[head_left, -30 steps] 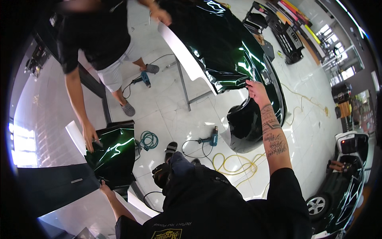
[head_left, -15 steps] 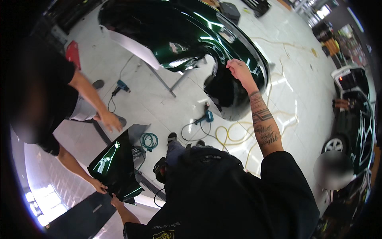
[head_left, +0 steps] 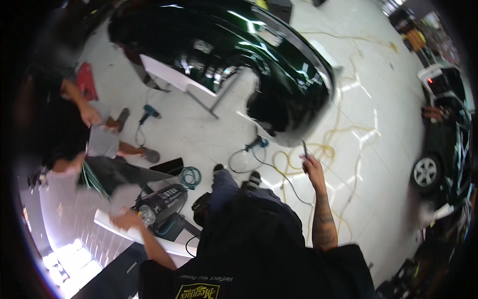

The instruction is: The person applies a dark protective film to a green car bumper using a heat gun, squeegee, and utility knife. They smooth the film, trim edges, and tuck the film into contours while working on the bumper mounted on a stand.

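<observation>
The left hand is smeared by motion beside a smooth white strip, a blurred pale sheet just beyond its fingers; whether it grips anything I cannot tell. The right hand has its fingers closed around a slim dark tool, which points toward the nearest rounded edge of the green panel; contact there cannot be told.

Near the left hand sits a dark cylindrical case, with a coiled teal cord beyond its far end. A teal heat gun and loops of yellow hose lie on the glossy tiled floor by the panel's near edge. A co-worker's hand hangs off to the left.

The panel, dark green, curved and mirror-shiny, rests over a grey metal stand, a flat white strip along its left edge and a hollow arch cut into its near side. Pale tile stretches from its right edge toward a dark car.
</observation>
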`<act>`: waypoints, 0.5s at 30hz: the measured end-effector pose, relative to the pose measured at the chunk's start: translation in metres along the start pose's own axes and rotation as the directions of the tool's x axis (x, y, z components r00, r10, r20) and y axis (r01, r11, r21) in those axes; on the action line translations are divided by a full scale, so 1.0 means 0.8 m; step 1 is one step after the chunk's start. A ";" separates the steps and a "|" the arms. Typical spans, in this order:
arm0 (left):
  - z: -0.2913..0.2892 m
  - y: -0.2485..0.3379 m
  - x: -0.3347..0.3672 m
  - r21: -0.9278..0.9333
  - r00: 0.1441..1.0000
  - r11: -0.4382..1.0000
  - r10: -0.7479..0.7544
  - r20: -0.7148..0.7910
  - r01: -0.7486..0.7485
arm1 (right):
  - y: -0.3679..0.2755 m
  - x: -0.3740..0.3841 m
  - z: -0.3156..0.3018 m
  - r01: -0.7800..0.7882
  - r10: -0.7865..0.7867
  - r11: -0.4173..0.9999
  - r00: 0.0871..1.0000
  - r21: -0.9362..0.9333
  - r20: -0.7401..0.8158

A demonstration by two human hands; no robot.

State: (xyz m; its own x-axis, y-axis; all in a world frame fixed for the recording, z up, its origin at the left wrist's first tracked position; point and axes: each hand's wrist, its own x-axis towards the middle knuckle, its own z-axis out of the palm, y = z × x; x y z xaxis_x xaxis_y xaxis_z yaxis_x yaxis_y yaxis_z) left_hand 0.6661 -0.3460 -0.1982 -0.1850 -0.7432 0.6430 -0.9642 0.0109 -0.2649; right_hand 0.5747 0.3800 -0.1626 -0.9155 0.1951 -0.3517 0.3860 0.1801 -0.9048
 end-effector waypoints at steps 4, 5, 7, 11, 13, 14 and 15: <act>-0.239 0.185 -0.080 -0.932 0.752 0.128 0.632 -0.188 -0.340 | 0.015 -0.022 0.028 -0.071 0.071 0.997 0.997 0.019 0.001; -0.239 0.237 -0.085 -0.933 0.642 -0.040 0.715 -0.277 -0.359 | 0.020 -0.019 0.033 -0.101 0.101 0.995 0.995 0.007 0.012; -0.278 0.354 -0.073 -0.928 0.505 -0.257 0.782 -0.364 -0.270 | 0.022 -0.011 0.042 -0.120 0.120 0.991 0.993 -0.051 0.001; -0.261 0.613 0.026 -0.964 0.640 -0.240 0.759 -0.116 0.110 | -0.009 -0.015 0.062 -0.227 0.222 0.955 0.974 -0.192 -0.048; -0.245 0.693 0.042 -0.403 0.417 -0.260 0.829 0.372 0.877 | -0.020 -0.042 0.067 -0.254 0.239 0.958 0.964 -0.134 -0.119; -0.230 0.704 0.047 -0.471 0.402 -0.171 0.798 0.449 0.866 | -0.032 -0.055 0.078 -0.257 0.240 0.961 0.959 -0.107 -0.149; -0.157 0.713 0.048 -0.780 0.565 0.017 0.680 0.467 0.625 | -0.034 -0.064 0.085 -0.262 0.252 0.964 0.952 -0.040 -0.173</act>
State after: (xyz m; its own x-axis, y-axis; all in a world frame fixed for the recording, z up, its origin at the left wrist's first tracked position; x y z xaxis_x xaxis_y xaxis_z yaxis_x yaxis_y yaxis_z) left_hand 0.0853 -0.2843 -0.2346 -0.6718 -0.7248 -0.1526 -0.2799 0.0576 0.9583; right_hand 0.6036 0.2997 -0.1360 -0.7552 0.3977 -0.5211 0.6167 0.1615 -0.7705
